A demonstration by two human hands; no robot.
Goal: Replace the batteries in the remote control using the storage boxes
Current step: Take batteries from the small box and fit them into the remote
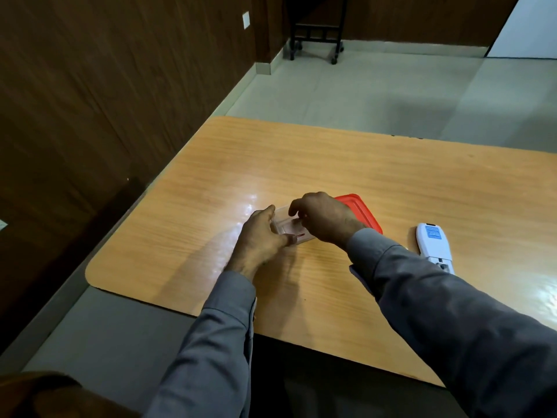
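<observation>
Remote control point(434, 247) lay face down on the counter point(361, 164), well right of the clear storage box point(291, 226). Left hand point(259, 239) gripped that box's near-left side; right hand point(324, 217) reached into it, fingers curled, their contents hidden. Red lid point(363, 212) sat just behind the box.

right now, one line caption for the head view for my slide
Both hands, left hand and right hand, work at a clear storage box beside a red lid; white remote lies apart.

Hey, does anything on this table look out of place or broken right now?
Nothing looks spilled or broken. The white remote lies face down with its near end uncovered, which suits a battery change. Both hands are on the clear box beside the red lid.
</observation>
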